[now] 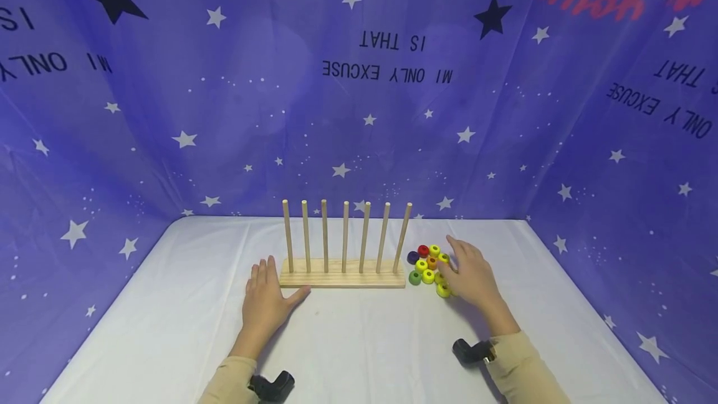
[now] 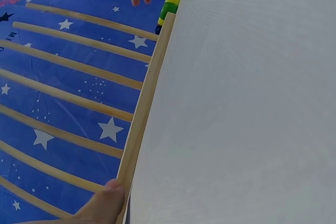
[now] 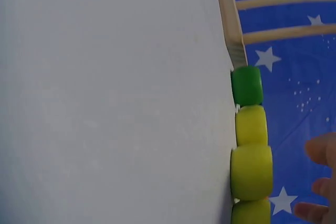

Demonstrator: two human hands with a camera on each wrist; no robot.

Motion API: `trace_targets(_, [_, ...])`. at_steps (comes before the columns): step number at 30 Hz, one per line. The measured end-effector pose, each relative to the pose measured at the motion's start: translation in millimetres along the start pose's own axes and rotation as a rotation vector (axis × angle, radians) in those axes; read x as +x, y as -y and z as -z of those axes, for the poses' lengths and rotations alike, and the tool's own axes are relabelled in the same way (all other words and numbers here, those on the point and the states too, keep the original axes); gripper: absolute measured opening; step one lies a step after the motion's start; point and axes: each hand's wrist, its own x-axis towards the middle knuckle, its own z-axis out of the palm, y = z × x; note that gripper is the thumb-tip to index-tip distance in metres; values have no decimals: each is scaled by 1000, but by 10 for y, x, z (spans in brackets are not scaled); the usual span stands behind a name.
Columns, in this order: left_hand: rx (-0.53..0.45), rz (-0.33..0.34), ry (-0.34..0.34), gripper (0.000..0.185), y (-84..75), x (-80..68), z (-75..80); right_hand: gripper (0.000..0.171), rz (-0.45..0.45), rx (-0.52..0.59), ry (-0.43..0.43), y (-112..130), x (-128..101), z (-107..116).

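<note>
A wooden peg rack (image 1: pixel 342 274) with several upright dowels stands on the white table. My left hand (image 1: pixel 266 300) rests at its left end, thumb along the front edge of the base, fingers straight beside it. In the left wrist view the thumb (image 2: pixel 107 201) lies against the base (image 2: pixel 137 129). Right of the rack sits a cluster of wooden beads, with yellow (image 1: pixel 428 277), green (image 1: pixel 414 277), red (image 1: pixel 423 251), orange (image 1: pixel 432 263) and dark blue (image 1: pixel 413 257) ones. Over the cluster's right side my right hand (image 1: pixel 472 273) hovers, fingers spread and holding nothing.
White cloth covers the table (image 1: pixel 359 341). A purple-blue curtain (image 1: pixel 314 111) with stars and lettering hangs behind and at both sides. Each wrist carries a black camera mount, one on the left (image 1: pixel 273 386) and one on the right (image 1: pixel 472 351).
</note>
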Motion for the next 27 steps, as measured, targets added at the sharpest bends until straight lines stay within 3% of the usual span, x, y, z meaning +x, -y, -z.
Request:
trace_targets(4, [-44,9,29,115,7,18,-15,70,-7,13,17,-44,49,-4])
trace_targets(10, [-72,9,22,114,4,47,-40,65,-26,26,74,-46,173,-22])
trace_targets(18, [-133,72,55,116,6,109,-50,55,-44,21,148,-27,378,-114])
trace_targets(27, [-148,47,119,115,54,168,-75,40,-30,-3,168,-3,468,-179])
